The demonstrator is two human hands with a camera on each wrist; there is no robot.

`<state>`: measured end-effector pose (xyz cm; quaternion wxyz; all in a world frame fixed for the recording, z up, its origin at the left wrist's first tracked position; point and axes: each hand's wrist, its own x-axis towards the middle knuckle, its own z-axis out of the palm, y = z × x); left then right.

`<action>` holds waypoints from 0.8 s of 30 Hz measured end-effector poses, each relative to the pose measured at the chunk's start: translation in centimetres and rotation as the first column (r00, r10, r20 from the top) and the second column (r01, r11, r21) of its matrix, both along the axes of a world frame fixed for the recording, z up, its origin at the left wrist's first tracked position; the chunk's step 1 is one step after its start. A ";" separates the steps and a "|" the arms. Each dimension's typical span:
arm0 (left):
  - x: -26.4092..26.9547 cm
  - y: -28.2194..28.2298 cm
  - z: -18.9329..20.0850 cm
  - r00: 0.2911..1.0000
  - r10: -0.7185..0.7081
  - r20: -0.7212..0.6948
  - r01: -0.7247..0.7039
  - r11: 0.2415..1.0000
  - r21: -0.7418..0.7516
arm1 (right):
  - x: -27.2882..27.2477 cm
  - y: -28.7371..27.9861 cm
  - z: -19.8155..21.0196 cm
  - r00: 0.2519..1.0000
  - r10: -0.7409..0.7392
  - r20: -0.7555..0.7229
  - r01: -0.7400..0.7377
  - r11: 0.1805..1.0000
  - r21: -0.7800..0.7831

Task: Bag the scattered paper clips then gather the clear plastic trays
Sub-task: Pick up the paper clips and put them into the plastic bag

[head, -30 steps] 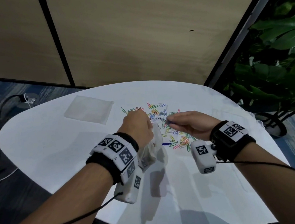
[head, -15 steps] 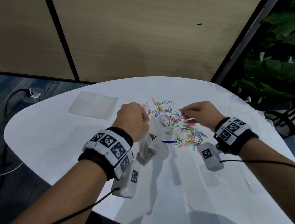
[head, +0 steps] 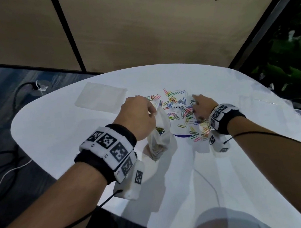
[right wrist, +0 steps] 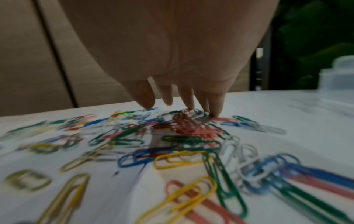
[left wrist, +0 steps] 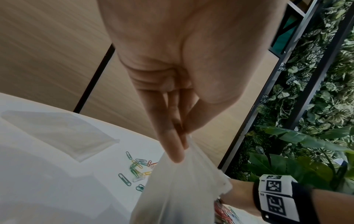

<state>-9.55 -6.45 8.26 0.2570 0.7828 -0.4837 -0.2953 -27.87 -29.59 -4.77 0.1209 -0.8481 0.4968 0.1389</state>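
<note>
White table (head: 74, 141) stands before tan wall panels (head: 155, 29).

**Three views over one white table**

From the head we look forward and down, from well above, on the table (head: 74, 141), both forearms, the wall panels behind and the plants to the right. Our left wrist camera sits close behind the left hand (left wrist: 182, 68), looking along it past the fingers (left wrist: 172, 148) to the far table edge and the plant wall. Our right wrist camera hangs low, very near the tabletop, looking along the right hand (right wrist: 172, 45) over the paper clips (right wrist: 182, 136). All three views share the clip scatter; head and left wrist views also share the flat clear tray (head: 99, 96).
</note>
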 end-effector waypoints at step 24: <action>-1.2 -0.2 0.7 0.996 -0.081 0.025 0.079 0.995 0.055 | -0.8 11.8 10.4 0.239 -0.872 0.428 -0.063 0.426 0.903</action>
